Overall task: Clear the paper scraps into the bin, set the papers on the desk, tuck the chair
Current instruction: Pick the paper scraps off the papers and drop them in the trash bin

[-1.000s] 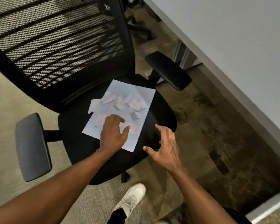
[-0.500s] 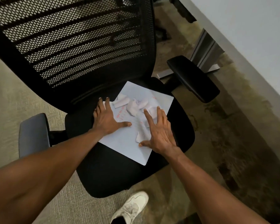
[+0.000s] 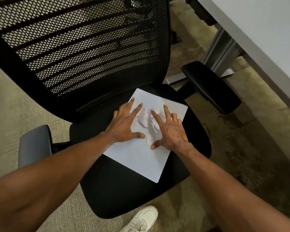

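Note:
A white sheet of paper [image 3: 141, 158] lies on the black seat of the office chair [image 3: 117, 190]. Several small torn paper scraps [image 3: 145, 121] sit bunched on the sheet's far half. My left hand [image 3: 124, 124] presses flat on the sheet at the left of the scraps, fingers spread. My right hand [image 3: 169, 129] rests on the right side of the scraps, fingers spread and partly covering them. The two hands bracket the pile between them. The grey desk [image 3: 266, 30] runs along the upper right. No bin is in view.
The chair's mesh backrest [image 3: 84, 47] rises behind the seat, with armrests at left [image 3: 34, 146] and right [image 3: 211, 86]. A metal desk leg [image 3: 219, 52] stands behind the right armrest. Carpet floor surrounds the chair, and a white shoe [image 3: 141, 220] shows below the seat.
My right hand has come from beside the seat onto the sheet. Both hands have slid toward each other, pushing the scattered scraps into a tighter bunch. The view has shifted closer.

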`<state>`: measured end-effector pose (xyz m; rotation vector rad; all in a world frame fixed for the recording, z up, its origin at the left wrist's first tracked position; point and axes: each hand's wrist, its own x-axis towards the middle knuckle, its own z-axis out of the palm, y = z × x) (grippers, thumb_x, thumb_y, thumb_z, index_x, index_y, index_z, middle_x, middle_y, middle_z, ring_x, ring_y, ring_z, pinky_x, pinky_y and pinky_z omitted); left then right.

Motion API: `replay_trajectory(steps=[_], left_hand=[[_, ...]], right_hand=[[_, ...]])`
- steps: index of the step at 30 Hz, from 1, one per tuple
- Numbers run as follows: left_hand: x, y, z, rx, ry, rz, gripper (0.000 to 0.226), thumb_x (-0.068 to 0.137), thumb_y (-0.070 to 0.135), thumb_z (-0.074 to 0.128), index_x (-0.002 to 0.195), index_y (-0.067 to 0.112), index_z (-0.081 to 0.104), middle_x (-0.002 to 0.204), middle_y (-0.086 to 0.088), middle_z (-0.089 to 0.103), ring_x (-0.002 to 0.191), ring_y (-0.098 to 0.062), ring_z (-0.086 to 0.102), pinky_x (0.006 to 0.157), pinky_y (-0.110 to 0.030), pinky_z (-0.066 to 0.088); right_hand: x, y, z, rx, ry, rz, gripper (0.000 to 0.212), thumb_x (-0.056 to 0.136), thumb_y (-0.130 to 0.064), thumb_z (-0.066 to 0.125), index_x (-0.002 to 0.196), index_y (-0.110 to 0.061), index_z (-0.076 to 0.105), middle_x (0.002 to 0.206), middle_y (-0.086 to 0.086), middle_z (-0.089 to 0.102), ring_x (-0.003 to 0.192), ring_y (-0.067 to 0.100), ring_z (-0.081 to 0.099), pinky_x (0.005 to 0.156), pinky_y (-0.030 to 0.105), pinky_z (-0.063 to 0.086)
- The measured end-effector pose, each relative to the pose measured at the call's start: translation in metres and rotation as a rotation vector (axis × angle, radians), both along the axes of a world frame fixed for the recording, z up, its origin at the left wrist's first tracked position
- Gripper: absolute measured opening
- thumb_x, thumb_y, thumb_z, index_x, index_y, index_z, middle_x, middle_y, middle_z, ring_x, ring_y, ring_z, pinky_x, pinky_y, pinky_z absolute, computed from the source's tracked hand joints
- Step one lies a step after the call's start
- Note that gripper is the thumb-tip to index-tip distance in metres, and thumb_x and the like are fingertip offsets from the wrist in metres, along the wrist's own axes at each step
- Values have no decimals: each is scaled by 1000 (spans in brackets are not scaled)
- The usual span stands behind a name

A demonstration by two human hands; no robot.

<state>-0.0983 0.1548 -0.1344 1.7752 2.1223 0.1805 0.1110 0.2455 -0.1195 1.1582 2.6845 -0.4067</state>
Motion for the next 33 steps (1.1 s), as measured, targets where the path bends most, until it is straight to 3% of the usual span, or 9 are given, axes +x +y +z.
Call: replay_trajectory(steps=[4,6,10,13,16,19,25,27,33], left_hand=[[1,2,-3,13,62,-151,109,81,83,59,167,45,3,178,4,-10,154,-30,19,120,-52,30],[2,0,-5,16,53,-180,100,87,76,60,166,46,7,178,4,2,150,-29,24,118,-49,32],[10,-4,1,43,-23,-195,72,94,53,68,159,37,40,164,-2,34,139,-29,35,109,-43,41],[18,-8,5,80,-58,-142,55,87,16,77,140,19,61,151,-9,47,131,-34,42,96,-46,53],[24,-13,5,71,-41,-63,53,74,1,86,123,12,70,144,-11,55,127,-36,49,80,-49,58],[28,-19,2,151,-31,-15,44,71,-7,86,112,7,74,135,-14,64,116,-40,59,71,-46,58],[30,-23,11,373,-78,120,34,72,-13,82,104,-2,79,110,-21,76,97,-44,68,72,-45,60],[31,-24,19,400,-88,189,29,78,-13,78,106,-4,79,107,-20,77,96,-43,67,73,-46,61],[46,-36,42,437,-90,336,30,82,-14,72,111,-5,78,106,-20,75,98,-40,64,76,-45,57]], right_hand=[[-4,-2,0,-8,22,2,130,64,-65,91,164,-43,11,172,11,15,142,36,28,106,48,45],[-4,-6,-1,-19,64,-25,120,67,-55,93,162,-41,21,164,9,29,138,35,33,97,47,51],[1,-20,-3,-28,166,-92,86,75,-38,92,147,-35,45,147,5,43,129,29,39,76,44,57],[5,-30,-7,-33,254,-147,60,82,-25,88,135,-27,58,137,5,49,121,27,46,72,38,52],[7,-38,-8,-53,348,-202,44,87,-11,82,126,-22,67,122,6,57,111,28,54,73,40,56],[11,-44,-7,-66,410,-252,36,85,1,77,116,-17,74,109,6,60,98,27,61,74,38,57],[14,-51,-3,-54,655,-485,30,81,4,79,102,-16,83,95,5,66,74,17,63,68,17,50],[16,-53,-3,-54,734,-562,29,80,2,79,99,-19,84,92,2,66,74,12,61,66,4,41],[30,-64,2,-73,854,-725,26,80,-5,84,96,-25,84,93,-5,70,86,-14,60,68,3,44]])
